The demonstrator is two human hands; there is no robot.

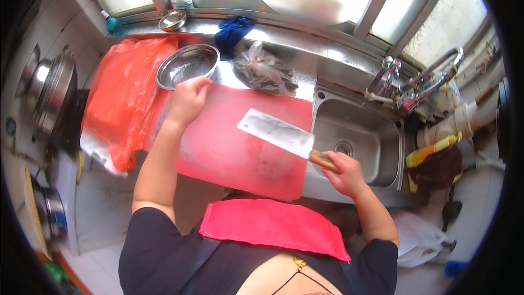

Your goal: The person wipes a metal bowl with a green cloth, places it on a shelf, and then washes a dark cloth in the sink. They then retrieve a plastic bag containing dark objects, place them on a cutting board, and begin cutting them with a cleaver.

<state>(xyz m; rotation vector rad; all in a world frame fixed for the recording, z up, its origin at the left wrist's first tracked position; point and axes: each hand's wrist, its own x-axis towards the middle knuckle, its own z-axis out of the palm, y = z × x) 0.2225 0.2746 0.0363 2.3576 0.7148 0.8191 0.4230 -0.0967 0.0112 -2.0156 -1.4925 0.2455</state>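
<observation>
My right hand (pixel 345 173) grips the wooden handle of a cleaver (pixel 278 131), whose broad metal blade points left over the red cutting board (pixel 229 147). My left hand (pixel 189 99) is at the near rim of a stainless steel bowl (pixel 186 65), its fingers bent; whether it holds the rim cannot be told. The bowl stands by the board's far left corner. Behind the board lies a knotted clear plastic bag (pixel 266 71) with dark contents. Some wet-looking marks show on the board's surface.
Left of the board lies a red plastic bag (pixel 123 94). To the right is a steel sink (pixel 352 131) with a faucet (pixel 389 73) behind it. A blue cloth (pixel 233 32) and a small metal bowl (pixel 172 21) lie near the window ledge.
</observation>
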